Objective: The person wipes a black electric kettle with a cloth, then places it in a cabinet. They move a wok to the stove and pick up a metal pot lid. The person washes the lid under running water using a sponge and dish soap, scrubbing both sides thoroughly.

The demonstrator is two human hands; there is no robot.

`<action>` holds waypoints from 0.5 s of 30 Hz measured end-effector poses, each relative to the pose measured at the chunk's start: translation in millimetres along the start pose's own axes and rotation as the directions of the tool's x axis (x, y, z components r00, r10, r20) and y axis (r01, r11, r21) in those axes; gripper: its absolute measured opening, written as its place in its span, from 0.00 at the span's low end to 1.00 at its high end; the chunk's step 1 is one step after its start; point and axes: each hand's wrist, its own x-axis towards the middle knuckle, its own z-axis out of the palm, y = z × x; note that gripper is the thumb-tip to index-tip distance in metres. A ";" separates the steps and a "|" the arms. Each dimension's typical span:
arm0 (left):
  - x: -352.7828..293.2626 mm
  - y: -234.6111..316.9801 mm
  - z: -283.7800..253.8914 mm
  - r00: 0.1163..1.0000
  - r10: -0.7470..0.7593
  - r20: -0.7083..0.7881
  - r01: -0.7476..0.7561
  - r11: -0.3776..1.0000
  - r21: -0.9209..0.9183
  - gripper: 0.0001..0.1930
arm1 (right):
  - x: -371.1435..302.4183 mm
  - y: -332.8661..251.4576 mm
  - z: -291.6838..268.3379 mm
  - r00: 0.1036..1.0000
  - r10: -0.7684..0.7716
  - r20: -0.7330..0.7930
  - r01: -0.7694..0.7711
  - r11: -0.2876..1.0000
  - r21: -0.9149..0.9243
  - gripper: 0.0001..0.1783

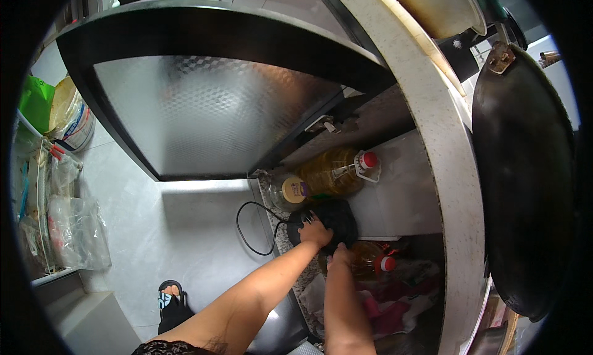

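A black object with a black power cord [343, 221] sits at the front edge of the open low cabinet; its exact kind is hard to make out. My left hand [315, 233] is on its near side, fingers curled over it. My right hand [341, 255] is at its lower edge, closed against it, close to an oil bottle with a red cap [370, 262]; its fingertips are partly hidden. Behind the black object lie a clear jar with a pale lid [288, 192] and a large oil jug with a red cap [333, 173]. The cord [239, 222] loops out over the floor.
An open black-framed glass door [210, 114] stands beyond my hands. The countertop edge [448, 170] curves above on the right, with a dark wok [522, 176] beyond it. Plastic bags [370, 302] lie inside the cabinet. A rack with bags [71, 225] stands at left.
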 end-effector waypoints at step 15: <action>-163.9 19.0 -59.5 0.730 0.530 -0.431 -0.528 0.838 0.136 0.38 | -77.3 47.6 -17.8 0.202 -0.675 0.710 0.967 0.251 -0.036 0.22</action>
